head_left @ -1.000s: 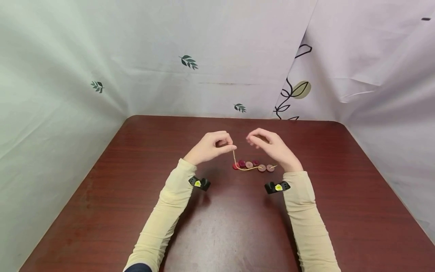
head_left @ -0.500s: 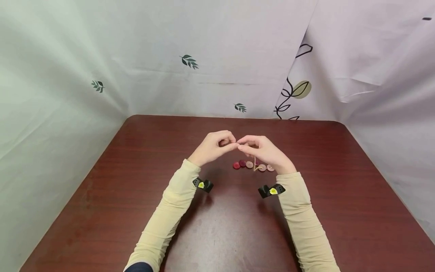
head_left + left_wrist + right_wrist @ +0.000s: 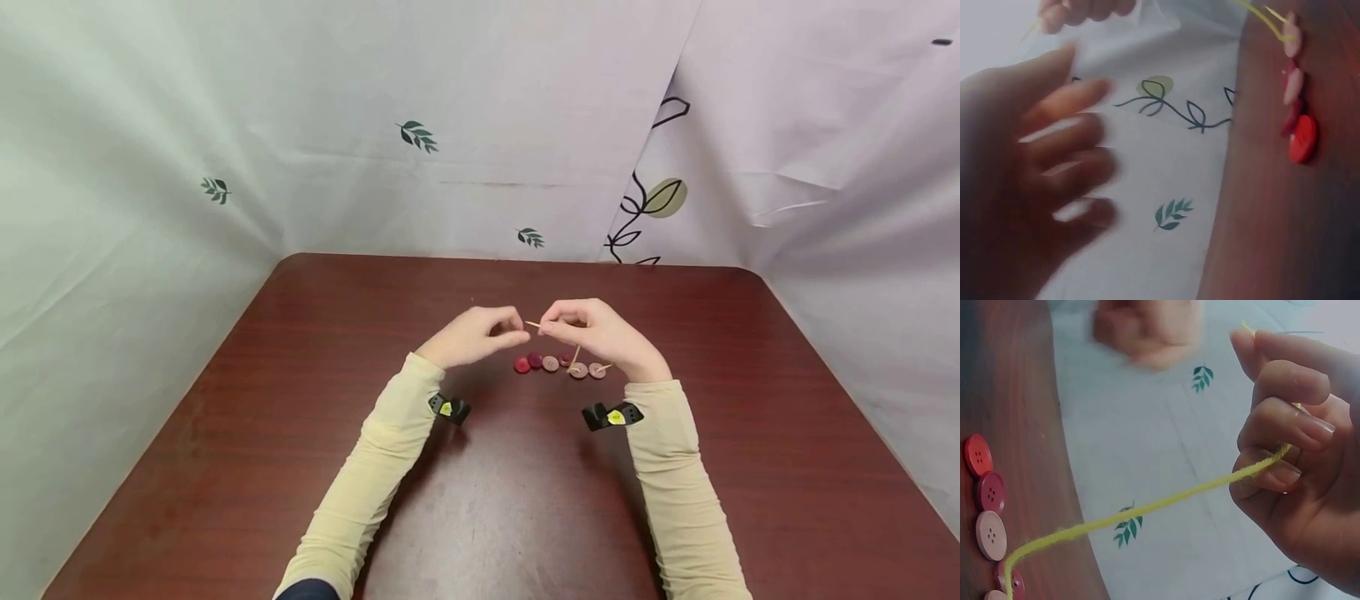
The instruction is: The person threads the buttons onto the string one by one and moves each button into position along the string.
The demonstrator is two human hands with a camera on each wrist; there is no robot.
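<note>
In the head view my right hand [image 3: 596, 332] pinches a yellow string [image 3: 1147, 506] between thumb and index finger. Its short tip pokes out toward my left hand, and the string also runs through the curled lower fingers. From there it drops to two pale pink buttons [image 3: 578, 371] on the table, where a short tail sticks out at the right. My left hand [image 3: 474, 337] hovers just left of the string tip, fingers loosely bent and holding nothing; it is blurred in both wrist views. A red button [image 3: 978, 455], a dark pink button [image 3: 991, 492] and another pale button [image 3: 991, 535] lie in the same row.
The reddish-brown table [image 3: 225, 467] lies under both arms. White cloth [image 3: 337, 183] with leaf prints hangs behind it and at the sides. A small black camera [image 3: 611, 416] is strapped on each wrist, above the table.
The string's end passed from my left hand to my right as their fingertips met. Since then the hands have parted slightly, and my left fingers are off the string.
</note>
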